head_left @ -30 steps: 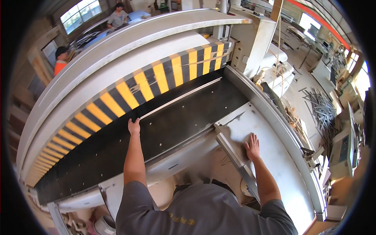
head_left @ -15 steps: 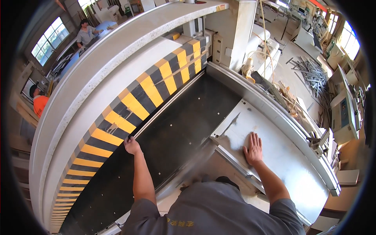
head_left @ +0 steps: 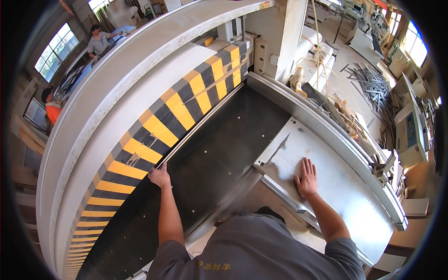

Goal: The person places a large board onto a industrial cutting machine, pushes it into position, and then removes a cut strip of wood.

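Note:
A large machine has a yellow-and-black striped guard [head_left: 179, 109] above a dark bed [head_left: 219, 142] dotted with small holes. A long, thin pale strip [head_left: 205, 119] lies on the bed close along the guard's lower edge. My left hand [head_left: 159, 176] is closed on the strip's near end, fingertips partly hidden beside the guard. My right hand [head_left: 307, 179] lies flat with fingers spread on a silver metal side table [head_left: 345, 205], next to a straight metal rail [head_left: 289, 198].
Above the guard runs a pale machine beam [head_left: 95, 102]; a column [head_left: 266, 39] stands at the back. Two other people [head_left: 100, 39] are beyond the machine at upper left, one in orange [head_left: 51, 109]. At right are piled metal offcuts [head_left: 373, 88] and a control box [head_left: 410, 130].
Over the last second my left hand has moved the strip away from me, up against the striped guard's lower edge. My view has turned; my right hand stays flat on the metal table.

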A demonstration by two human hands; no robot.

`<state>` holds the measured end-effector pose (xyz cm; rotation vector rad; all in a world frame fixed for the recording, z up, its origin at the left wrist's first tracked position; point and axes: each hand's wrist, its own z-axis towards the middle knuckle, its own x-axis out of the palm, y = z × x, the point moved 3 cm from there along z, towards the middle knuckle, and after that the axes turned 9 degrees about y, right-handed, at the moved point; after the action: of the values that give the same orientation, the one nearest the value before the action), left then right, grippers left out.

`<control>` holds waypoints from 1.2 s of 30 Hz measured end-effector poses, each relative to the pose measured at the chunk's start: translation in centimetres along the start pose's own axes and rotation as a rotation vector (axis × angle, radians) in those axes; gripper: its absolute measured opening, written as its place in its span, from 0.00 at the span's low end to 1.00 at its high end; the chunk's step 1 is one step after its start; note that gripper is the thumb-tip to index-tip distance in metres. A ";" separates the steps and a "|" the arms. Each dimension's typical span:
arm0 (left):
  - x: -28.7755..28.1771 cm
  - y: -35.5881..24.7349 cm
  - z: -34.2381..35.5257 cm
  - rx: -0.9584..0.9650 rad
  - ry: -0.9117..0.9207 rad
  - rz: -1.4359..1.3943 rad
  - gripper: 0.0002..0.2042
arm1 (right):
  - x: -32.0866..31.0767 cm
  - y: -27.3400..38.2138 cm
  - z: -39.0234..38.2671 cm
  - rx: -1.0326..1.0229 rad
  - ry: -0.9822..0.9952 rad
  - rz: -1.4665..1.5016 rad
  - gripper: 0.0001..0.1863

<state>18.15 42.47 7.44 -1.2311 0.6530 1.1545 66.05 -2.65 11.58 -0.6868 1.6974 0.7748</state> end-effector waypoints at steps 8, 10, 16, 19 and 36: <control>1.6 1.6 3.0 -0.022 0.169 0.032 0.37 | -0.9 0.6 0.0 0.002 0.006 -0.010 0.43; 1.6 2.9 3.6 0.122 -0.004 -0.028 0.35 | -1.1 1.1 0.4 -0.004 0.017 0.001 0.43; 0.8 -1.3 2.8 0.126 0.235 -0.124 0.32 | -0.5 -0.1 -0.2 0.041 0.015 -0.008 0.44; 2.7 1.3 4.0 0.035 0.332 0.033 0.32 | -0.5 0.2 0.3 0.010 -0.004 -0.011 0.44; 3.3 3.7 5.5 0.007 0.353 0.174 0.28 | -0.1 0.2 0.8 -0.012 -0.016 0.001 0.42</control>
<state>14.78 48.46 4.57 -1.4077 1.0450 1.0826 66.38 -1.85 11.53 -0.6863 1.6802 0.7893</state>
